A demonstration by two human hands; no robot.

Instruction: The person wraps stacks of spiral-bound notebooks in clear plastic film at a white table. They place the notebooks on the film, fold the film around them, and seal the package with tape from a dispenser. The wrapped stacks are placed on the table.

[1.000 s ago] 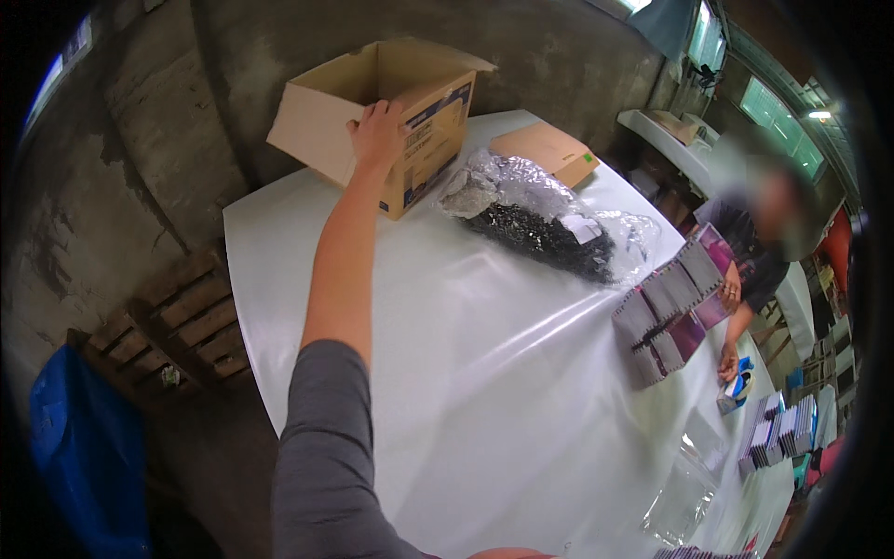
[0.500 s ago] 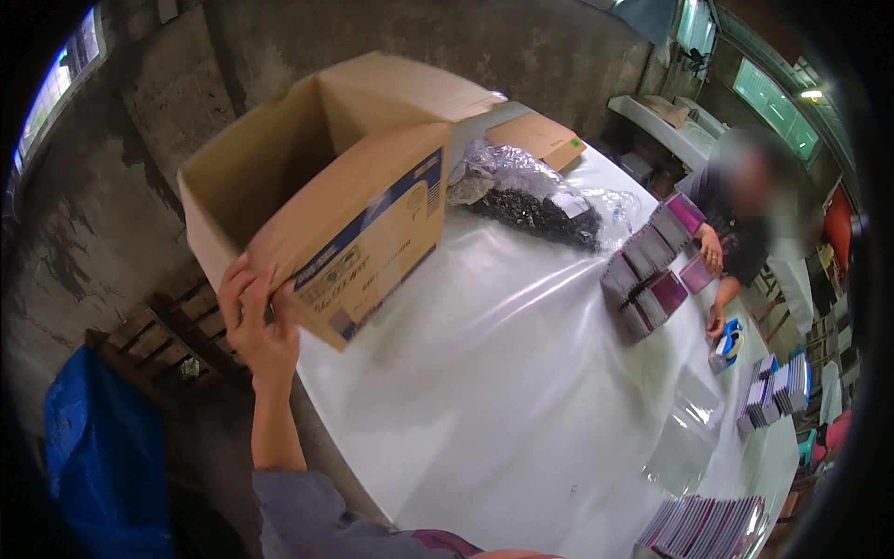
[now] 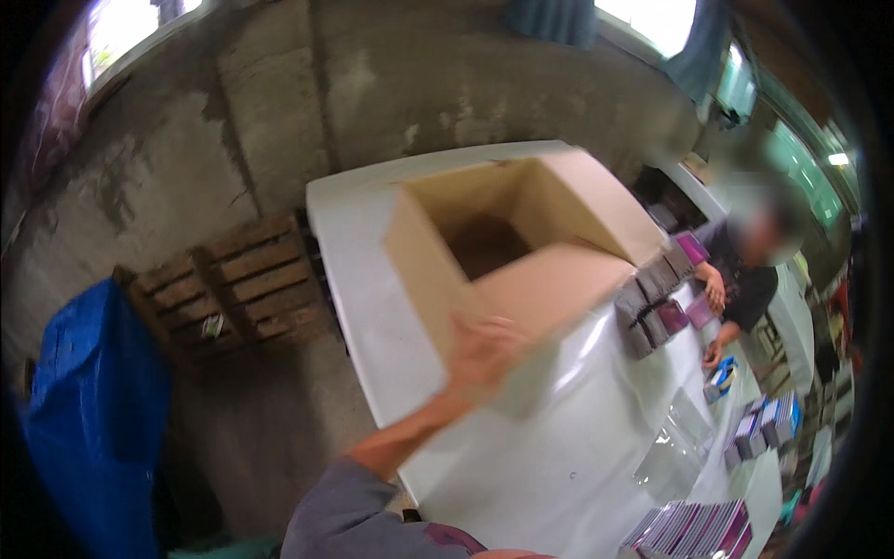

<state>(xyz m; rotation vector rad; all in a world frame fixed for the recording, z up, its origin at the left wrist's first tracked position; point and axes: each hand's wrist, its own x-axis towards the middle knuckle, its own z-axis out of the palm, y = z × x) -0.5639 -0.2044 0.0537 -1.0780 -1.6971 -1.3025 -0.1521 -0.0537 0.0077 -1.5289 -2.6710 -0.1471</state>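
A: Where is the box [image 3: 419, 265] lying in relation to the grip of the left hand [image 3: 482, 359]?

B: It is lying just beyond the hand and is extending to both sides of it. The hand is meeting the box at the near corner, beside one open flap [image 3: 559, 284].

A: Is the grip pinching it, or is it spreading?

B: That I cannot tell. The fingers are blurring together, so their curl is not showing clearly.

A: And is the box resting on the desk [image 3: 484, 475]?

B: It is appearing over the desk, with the open top facing up. Its bottom is hiding from view, so I cannot say if it is touching.

A: How is the arm [image 3: 410, 438] posing?

B: It is rising from the lower edge in a grey sleeve [image 3: 335, 508]. The elbow is bending, and the forearm is slanting up and to the right.

A: Please, how many things are you counting?

B: I am counting one box, one hand of this person, and one co-worker [image 3: 750, 298] who is showing two hands. One tape dispenser [image 3: 720, 380] is sitting near those. One pallet [image 3: 247, 279] and one blue sheet [image 3: 98, 401] are standing at the left.
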